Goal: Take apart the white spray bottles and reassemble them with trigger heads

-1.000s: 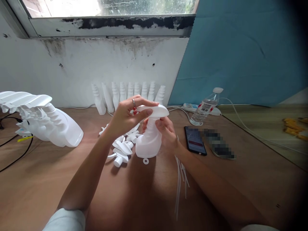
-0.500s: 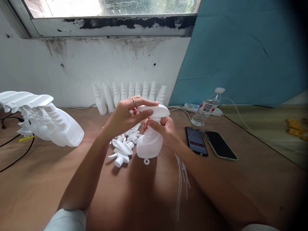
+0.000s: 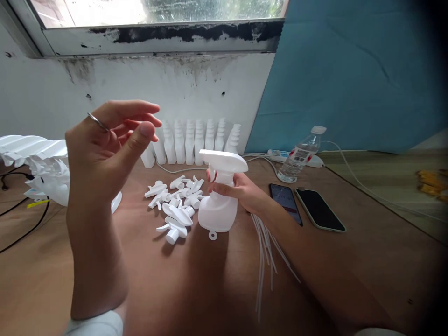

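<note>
My right hand (image 3: 235,189) grips the neck of a white spray bottle (image 3: 219,207) with a trigger head (image 3: 224,161) on top; the bottle stands upright on the wooden table (image 3: 196,280). My left hand (image 3: 105,147) is raised in the air to the left of the bottle, fingers loosely curled and apart, holding nothing; a ring is on one finger. A pile of loose white trigger heads (image 3: 175,203) lies just left of the bottle. A small white washer (image 3: 212,235) lies in front of the bottle's base. Thin white dip tubes (image 3: 264,247) lie to its right.
A row of empty white bottles (image 3: 196,140) stands along the back wall. More white bottles (image 3: 38,163) lie on their sides at the left. Two phones (image 3: 304,207), a water bottle (image 3: 299,156), a power strip and cables are on the right; black cables at the left edge.
My left hand has let go of the trigger head and lifted up and to the left. My right hand still holds the bottle by the neck.
</note>
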### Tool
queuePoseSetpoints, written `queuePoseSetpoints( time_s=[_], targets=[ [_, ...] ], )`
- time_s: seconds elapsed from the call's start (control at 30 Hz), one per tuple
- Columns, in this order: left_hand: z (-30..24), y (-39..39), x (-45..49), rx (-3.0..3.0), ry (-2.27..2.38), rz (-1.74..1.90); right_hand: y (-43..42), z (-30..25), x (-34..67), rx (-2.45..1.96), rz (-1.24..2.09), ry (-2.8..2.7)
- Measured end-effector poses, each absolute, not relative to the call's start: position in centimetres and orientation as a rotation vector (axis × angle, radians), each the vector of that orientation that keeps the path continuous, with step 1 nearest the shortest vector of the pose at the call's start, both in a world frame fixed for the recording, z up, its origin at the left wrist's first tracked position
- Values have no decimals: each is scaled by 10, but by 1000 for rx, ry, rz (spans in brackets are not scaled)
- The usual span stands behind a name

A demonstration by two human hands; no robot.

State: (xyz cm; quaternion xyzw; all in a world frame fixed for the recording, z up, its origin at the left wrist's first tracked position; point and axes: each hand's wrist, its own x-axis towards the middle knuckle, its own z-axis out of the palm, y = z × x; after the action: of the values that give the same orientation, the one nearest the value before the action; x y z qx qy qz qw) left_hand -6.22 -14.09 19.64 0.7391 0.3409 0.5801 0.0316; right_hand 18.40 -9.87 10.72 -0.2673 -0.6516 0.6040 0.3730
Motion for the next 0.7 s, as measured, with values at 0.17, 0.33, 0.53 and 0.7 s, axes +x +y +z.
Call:
queuePoseSetpoints(
  time_s=[0.17, 0.33, 0.53, 0.7],
  targets=[
    [192, -142, -52, 2213, 1096, 1662, -100, 108, 184, -669, 1524, -1713],
    [175, -134, -24, 2287, 1015, 1420, -104, 113, 188, -697, 1412, -1830],
    [174, -148, -7, 2323, 1102, 1507, -125, 127, 190, -645, 1302, -1896],
    [191, -170, -47, 2123, 1349, 1770, -137, 148, 201, -539, 941, -1896]
  ],
)
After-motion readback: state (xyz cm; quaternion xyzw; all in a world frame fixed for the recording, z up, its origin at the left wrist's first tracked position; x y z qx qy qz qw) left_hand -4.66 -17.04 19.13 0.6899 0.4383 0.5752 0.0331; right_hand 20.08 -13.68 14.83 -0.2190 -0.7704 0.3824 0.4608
